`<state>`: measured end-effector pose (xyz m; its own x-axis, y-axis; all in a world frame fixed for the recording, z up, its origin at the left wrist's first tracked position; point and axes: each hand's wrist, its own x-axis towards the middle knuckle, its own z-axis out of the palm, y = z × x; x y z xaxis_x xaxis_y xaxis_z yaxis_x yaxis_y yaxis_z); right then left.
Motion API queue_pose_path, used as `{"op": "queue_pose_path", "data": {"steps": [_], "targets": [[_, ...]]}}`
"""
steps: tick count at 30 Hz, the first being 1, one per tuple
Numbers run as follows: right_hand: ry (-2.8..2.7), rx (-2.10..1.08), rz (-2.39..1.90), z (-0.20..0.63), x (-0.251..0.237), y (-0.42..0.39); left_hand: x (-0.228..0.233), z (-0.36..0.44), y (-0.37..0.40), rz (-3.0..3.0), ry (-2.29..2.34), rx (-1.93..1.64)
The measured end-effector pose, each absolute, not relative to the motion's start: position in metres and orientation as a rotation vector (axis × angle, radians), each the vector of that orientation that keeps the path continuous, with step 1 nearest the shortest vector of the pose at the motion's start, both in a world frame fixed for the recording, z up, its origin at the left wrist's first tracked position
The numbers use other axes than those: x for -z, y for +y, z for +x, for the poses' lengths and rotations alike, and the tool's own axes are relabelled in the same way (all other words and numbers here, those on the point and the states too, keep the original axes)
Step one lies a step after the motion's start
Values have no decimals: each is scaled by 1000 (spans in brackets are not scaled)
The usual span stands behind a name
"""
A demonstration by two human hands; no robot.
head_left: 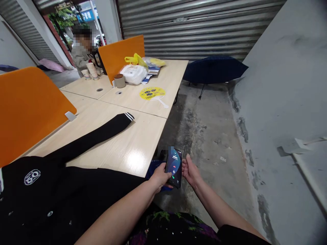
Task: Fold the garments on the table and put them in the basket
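My left hand (161, 177) is closed around a smartphone (174, 168), its thumb lying over the lower left of the screen. The lit screen shows what looks like an incoming call, with a red and a green phone symbol. Close by the phone's right edge is my right hand (191, 172), thumb raised apart from the loosely bent fingers; whether its fingertips touch the phone I cannot tell. A black jacket (84, 190) with a white round badge lies spread on the table (133, 143) to the left, one striped-cuff sleeve stretched across the top.
On the table's far part are a yellow hand fan (152, 93), a white plastic bag (134, 74), a brown-lidded pot (119, 81) and stacked paper cups (92, 70). Orange dividers (33, 109) stand on it. A person (83, 51) sits beyond. A dark umbrella (214, 70) rests on the floor.
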<state>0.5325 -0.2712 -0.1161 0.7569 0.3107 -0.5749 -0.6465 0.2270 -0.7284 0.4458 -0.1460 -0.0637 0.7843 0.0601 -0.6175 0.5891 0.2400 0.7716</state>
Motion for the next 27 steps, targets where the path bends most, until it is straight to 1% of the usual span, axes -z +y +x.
{"op": "queue_pose_path", "data": {"steps": [3, 8, 11, 13, 15, 17, 19, 20, 25, 27], "targets": [[124, -696, -1125, 523, 106, -273, 63, 446, -144, 1259, 574, 346], [-125, -665, -1218, 511, 98, -271, 60, 445, -144, 1272, 524, 294], [-177, -673, -1406, 521, 105, -272, 59, 444, -144, 1309, 522, 292], [-156, -663, -1671, 536, 111, -275, 58, 443, -144, 1310, 524, 303], [-74, -506, -1953, 552, 113, -280, 58, 443, -143, 1278, 506, 326], [30, -289, -2031, 565, 112, -285, 57, 443, -142, 1236, 485, 361], [108, -205, -1900, 570, 109, -289, 57, 442, -141, 1214, 477, 386], [127, -245, -1808, 569, 106, -291, 57, 442, -141, 1205, 478, 393], [101, -830, -1337, 546, 101, -288, 58, 441, -140, 1169, 446, 334], [82, -835, -1197, 537, 100, -284, 59, 441, -140, 1205, 425, 287]]}}
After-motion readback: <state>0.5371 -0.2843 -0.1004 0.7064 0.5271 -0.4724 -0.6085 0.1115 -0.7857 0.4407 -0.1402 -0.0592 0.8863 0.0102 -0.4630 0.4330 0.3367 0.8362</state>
